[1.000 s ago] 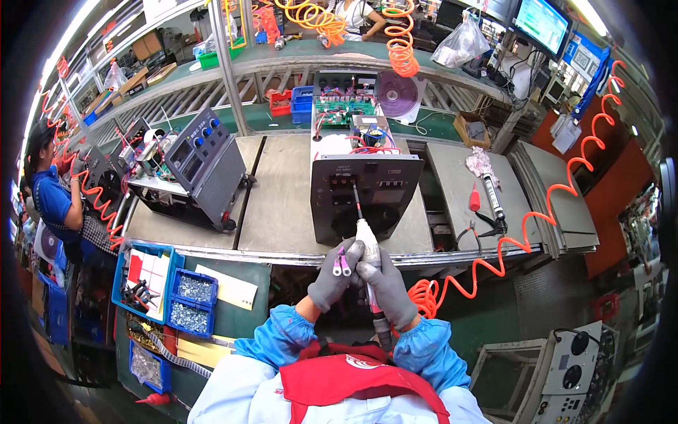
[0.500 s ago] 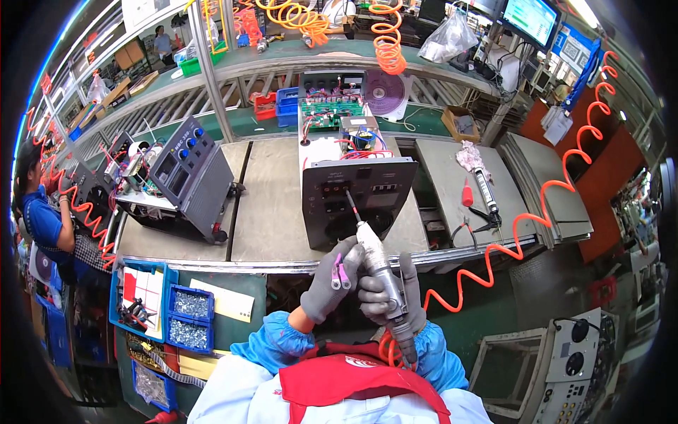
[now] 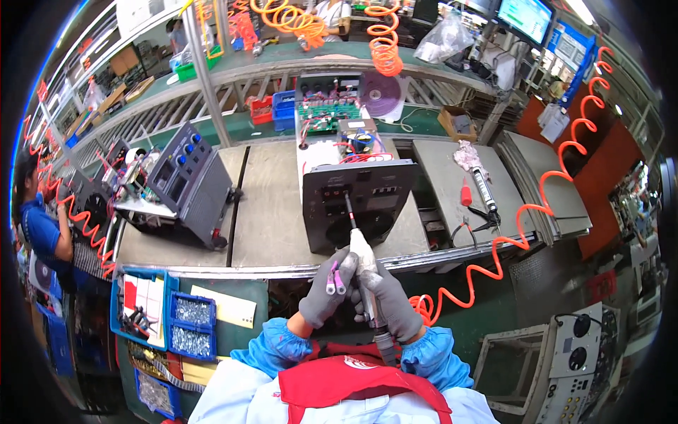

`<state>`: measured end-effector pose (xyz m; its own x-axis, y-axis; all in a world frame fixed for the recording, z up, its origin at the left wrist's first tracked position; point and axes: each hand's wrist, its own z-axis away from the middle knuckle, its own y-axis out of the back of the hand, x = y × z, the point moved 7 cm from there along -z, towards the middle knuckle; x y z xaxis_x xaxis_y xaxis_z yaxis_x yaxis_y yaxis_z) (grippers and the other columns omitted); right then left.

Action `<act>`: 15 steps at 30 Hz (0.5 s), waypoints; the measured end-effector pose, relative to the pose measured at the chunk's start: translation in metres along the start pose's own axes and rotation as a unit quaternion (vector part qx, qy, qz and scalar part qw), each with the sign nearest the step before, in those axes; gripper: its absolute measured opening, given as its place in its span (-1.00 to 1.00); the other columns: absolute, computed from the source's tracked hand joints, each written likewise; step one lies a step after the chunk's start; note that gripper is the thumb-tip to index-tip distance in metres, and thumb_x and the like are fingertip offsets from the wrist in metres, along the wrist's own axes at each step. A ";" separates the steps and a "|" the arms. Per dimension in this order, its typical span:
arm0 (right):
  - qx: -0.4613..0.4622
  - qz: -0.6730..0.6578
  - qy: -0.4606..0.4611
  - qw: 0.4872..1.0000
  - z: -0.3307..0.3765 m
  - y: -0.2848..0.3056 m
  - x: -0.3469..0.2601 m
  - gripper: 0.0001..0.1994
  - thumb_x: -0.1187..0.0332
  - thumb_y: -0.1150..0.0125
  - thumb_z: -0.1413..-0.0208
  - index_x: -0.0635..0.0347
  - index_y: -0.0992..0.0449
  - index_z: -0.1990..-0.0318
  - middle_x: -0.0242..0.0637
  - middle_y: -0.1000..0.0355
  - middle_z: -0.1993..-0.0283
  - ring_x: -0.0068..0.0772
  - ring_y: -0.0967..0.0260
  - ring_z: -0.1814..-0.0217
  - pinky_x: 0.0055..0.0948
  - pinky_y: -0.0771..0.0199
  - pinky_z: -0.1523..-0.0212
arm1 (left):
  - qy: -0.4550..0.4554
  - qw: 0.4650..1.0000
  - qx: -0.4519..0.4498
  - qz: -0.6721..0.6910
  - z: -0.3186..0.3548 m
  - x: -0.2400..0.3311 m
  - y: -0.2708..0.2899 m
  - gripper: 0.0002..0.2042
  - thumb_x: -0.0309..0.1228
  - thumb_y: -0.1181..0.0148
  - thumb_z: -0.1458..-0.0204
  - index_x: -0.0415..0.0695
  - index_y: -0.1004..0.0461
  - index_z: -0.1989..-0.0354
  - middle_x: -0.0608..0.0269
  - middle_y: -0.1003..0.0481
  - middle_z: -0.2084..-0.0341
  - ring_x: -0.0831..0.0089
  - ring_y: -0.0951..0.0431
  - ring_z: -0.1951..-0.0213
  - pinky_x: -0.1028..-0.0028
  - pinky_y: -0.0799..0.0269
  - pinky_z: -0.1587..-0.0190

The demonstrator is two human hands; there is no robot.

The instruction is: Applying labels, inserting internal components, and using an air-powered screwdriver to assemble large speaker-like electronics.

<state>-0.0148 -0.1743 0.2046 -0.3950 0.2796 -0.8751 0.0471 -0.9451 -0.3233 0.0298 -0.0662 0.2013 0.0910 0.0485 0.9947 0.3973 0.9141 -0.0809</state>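
Note:
An air screwdriver [image 3: 362, 253] points away from me, its long bit against the upper left part of a dark rear panel [image 3: 378, 203] on an opened machine. My gloved right hand [image 3: 393, 305] is closed around the tool's grey body. My gloved left hand [image 3: 322, 293] is closed beside its pale nose, fingers touching it. Two pink-sleeved cable lugs [image 3: 335, 281] stick out between the left fingers. Behind the panel, the machine's green circuit board [image 3: 328, 112] and red wires are exposed. The exact spot under the bit is too small to make out.
Left on the bench stands another opened machine [image 3: 191, 187]. Blue trays of screws [image 3: 192, 325] lie at my lower left. A sealant gun [image 3: 484, 189], red-handled tool [image 3: 466, 193] and pliers [image 3: 464, 230] lie to the right. An orange coiled hose [image 3: 519, 244] hangs at right.
My right hand has slid forward along the screwdriver and wraps it closer to the nose. The tool stands slightly more upright and left. The left hand has shifted slightly left.

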 end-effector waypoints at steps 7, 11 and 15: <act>-0.108 -0.169 -0.082 0.976 -0.011 -0.001 0.029 -0.57 -0.09 0.02 -0.25 0.10 -0.41 0.06 -0.38 -0.45 0.41 -0.56 -0.43 0.54 -0.48 -0.58 0.50 | -0.022 0.999 0.029 -0.019 -0.001 -0.001 0.005 -0.60 -0.13 0.09 -0.27 -0.24 -0.39 0.01 0.30 -0.43 0.37 0.55 -0.38 0.31 0.49 -0.33 0.27; -0.246 -0.433 -0.064 0.865 -0.015 -0.005 0.039 -0.48 -0.17 0.05 -0.23 0.11 -0.41 0.00 -0.30 -0.47 0.41 -0.44 -0.45 0.51 -0.46 -0.56 0.51 | -0.080 0.995 0.053 -0.025 -0.004 0.009 -0.010 -0.61 -0.14 0.11 -0.28 -0.25 -0.37 0.01 0.29 -0.43 0.35 0.55 -0.38 0.30 0.48 -0.34 0.24; -0.186 -0.366 -0.050 0.911 -0.022 0.011 0.044 -0.52 -0.13 0.07 -0.25 0.11 -0.42 0.03 -0.30 -0.46 0.43 -0.45 -0.46 0.50 -0.47 -0.52 0.56 | -0.065 0.996 0.013 -0.062 -0.013 0.005 -0.017 -0.60 -0.07 0.14 -0.29 -0.22 -0.38 0.08 0.30 -0.42 0.37 0.52 -0.38 0.31 0.47 -0.33 0.25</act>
<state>-0.0117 -0.1685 0.1548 -0.5269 0.7768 -0.3450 0.0374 -0.3843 -0.9225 0.0353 -0.0863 0.2066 -0.0772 -0.0149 0.9969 0.3748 0.9261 0.0429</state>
